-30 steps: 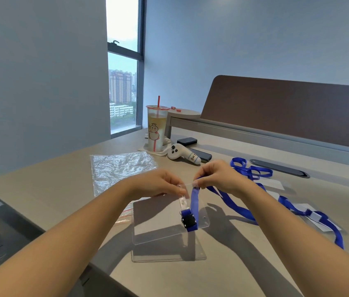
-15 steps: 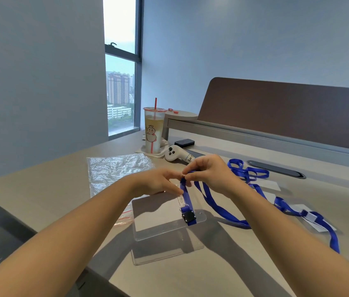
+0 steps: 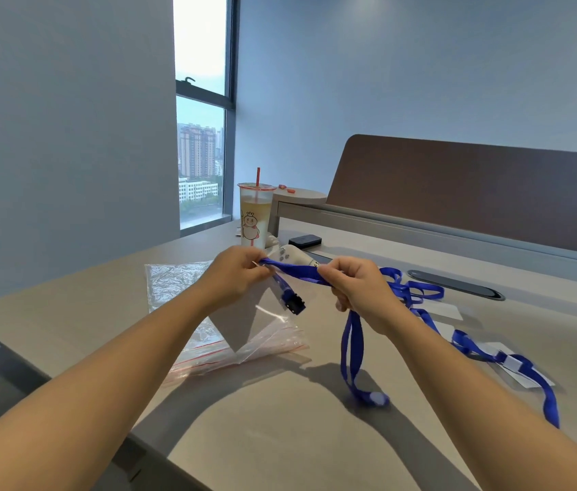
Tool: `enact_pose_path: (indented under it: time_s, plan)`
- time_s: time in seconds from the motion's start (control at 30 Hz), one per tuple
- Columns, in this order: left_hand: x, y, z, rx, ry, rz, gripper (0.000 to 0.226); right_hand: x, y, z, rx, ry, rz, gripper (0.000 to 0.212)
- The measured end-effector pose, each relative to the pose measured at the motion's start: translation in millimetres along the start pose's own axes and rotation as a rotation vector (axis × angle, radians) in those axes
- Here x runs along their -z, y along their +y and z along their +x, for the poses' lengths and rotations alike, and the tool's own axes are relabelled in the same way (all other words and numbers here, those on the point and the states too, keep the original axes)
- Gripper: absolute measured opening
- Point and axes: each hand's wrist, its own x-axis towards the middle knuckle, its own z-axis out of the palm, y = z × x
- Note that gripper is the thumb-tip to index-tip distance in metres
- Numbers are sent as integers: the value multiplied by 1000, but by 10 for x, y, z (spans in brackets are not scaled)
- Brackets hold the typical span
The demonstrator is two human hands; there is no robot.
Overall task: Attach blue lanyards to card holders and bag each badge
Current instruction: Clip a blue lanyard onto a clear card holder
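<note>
My left hand [image 3: 235, 276] pinches the top of a clear card holder [image 3: 262, 313] together with a blue lanyard [image 3: 297, 274], above the table. The lanyard's black clip [image 3: 294, 305] hangs in front of the holder. My right hand [image 3: 361, 290] grips the same lanyard a little to the right, so the strap runs taut between both hands. Below my right hand a loop of the strap [image 3: 352, 352] dangles down to the table. More blue lanyards [image 3: 411, 288] lie tangled at the right, one stretching over white card inserts [image 3: 513, 366].
A stack of clear zip bags [image 3: 180, 281] lies on the grey table [image 3: 279, 419] under my left hand. Behind stand a drink cup with a red straw [image 3: 255, 217], a white controller [image 3: 294, 255], a black phone [image 3: 304, 240] and a brown desk divider [image 3: 474, 193].
Both hands have lifted the holder and lanyard off the table and moved apart, pulling the strap taut. The lanyard's loop now hangs from my right hand. The camera tilted up.
</note>
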Motion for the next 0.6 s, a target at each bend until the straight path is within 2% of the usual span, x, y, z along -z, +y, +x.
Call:
enact_pose_path:
  time_s: [0.1, 0.27, 0.47, 0.6]
  plan:
    - [31, -31, -24, 18, 62, -38, 23, 10, 34, -7, -34, -4, -4, 34]
    - [49, -18, -48, 26, 74, -94, 22, 2, 74, -15, -98, -83, -47, 21]
    - [77, 12, -98, 38, 9, -213, 7, 3, 116, 3, -151, -177, -175, 12]
    - [100, 5, -121, 58, -56, -241, 6, 1, 134, 10, -163, -230, -213, 20]
